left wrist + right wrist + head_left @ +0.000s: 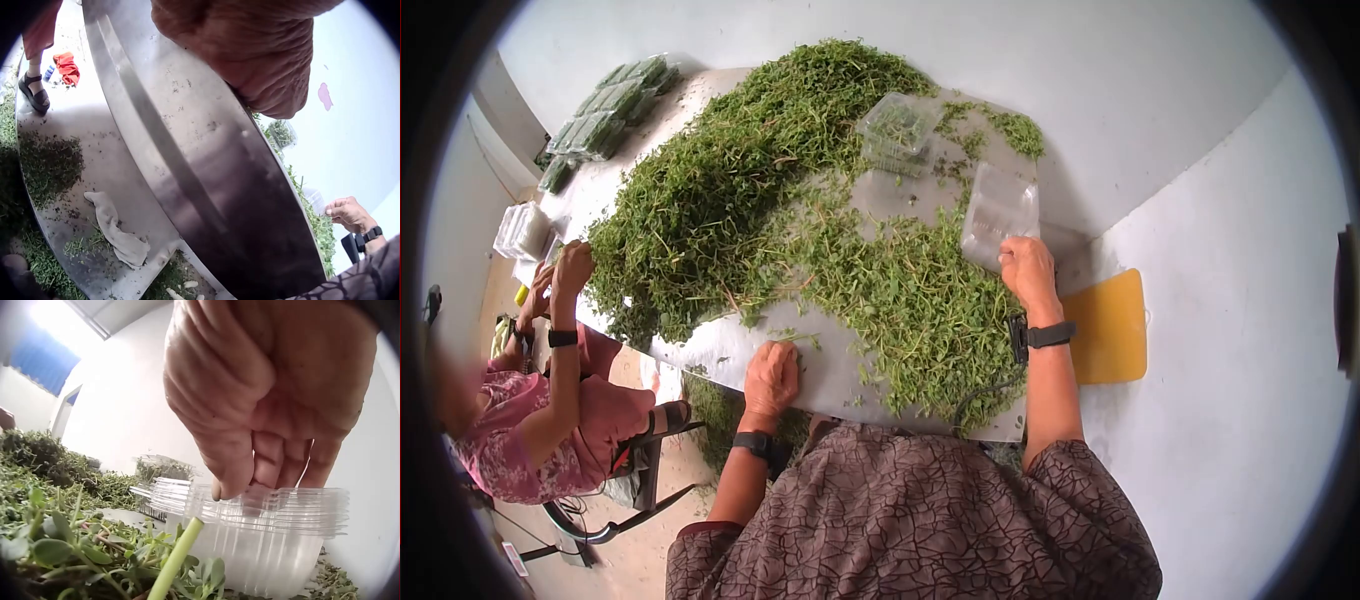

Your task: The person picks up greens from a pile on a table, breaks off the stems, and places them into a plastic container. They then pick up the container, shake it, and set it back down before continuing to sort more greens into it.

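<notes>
My right hand (1028,270) pinches the near rim of a stack of clear plastic boxes (1000,215) at the table's right side. The right wrist view shows its thumb and fingers at the layered rims of the nested boxes (269,544). Loose leafy green sprigs (910,310) lie right beside the stack. At the table's front edge is my left hand (772,378), its fingers curled, with a thin green sprig (808,338) at its fingertips. Its fingertips are hidden in the left wrist view, where the back of the hand (250,56) covers them.
A large heap of greens (720,180) covers the table's left and back. A filled clear box (897,130) stands behind the spread sprigs. Packed boxes (605,110) are stacked at the far left. Another person (550,400) sits at left. A yellow board (1108,325) leans by the wall.
</notes>
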Demonstrator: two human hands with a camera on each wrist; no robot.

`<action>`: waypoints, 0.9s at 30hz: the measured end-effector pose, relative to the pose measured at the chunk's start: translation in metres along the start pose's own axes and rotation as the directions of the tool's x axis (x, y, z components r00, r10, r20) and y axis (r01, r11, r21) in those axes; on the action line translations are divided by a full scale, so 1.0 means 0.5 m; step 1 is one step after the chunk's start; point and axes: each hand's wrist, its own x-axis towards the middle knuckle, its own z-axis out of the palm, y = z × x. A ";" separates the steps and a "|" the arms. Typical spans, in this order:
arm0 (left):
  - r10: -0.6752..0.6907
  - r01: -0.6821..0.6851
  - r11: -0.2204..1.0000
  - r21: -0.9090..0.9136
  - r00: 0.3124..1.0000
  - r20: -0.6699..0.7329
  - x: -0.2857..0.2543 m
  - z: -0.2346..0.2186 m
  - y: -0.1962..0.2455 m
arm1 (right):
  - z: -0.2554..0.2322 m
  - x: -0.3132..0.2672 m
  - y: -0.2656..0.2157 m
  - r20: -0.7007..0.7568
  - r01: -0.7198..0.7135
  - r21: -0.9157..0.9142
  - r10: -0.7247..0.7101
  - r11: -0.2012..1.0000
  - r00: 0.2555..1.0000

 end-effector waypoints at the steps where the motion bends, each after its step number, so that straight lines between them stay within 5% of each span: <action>1: -0.011 0.011 1.000 0.002 1.000 0.003 0.001 0.000 0.001 | -0.002 0.000 -0.001 0.001 0.000 -0.001 0.000 1.000 1.000; 7: 0.001 -0.001 1.000 0.019 1.000 -0.008 -0.001 -0.002 0.005 | -0.005 0.011 -0.009 -0.003 0.127 0.001 -0.127 0.992 0.992; 18: -0.017 0.018 0.999 0.027 1.000 -0.011 -0.003 0.004 -0.003 | -0.029 0.059 -0.012 0.270 0.277 -0.096 -0.243 0.956 0.932; 22: -0.028 0.028 0.999 0.027 1.000 0.002 -0.004 0.003 -0.003 | -0.022 0.066 -0.015 0.232 0.346 -0.041 -0.327 0.937 0.916; 27: -0.032 0.032 0.999 0.026 0.999 -0.003 -0.007 0.006 -0.009 | -0.014 0.079 -0.024 0.365 0.444 -0.206 -0.353 0.872 0.862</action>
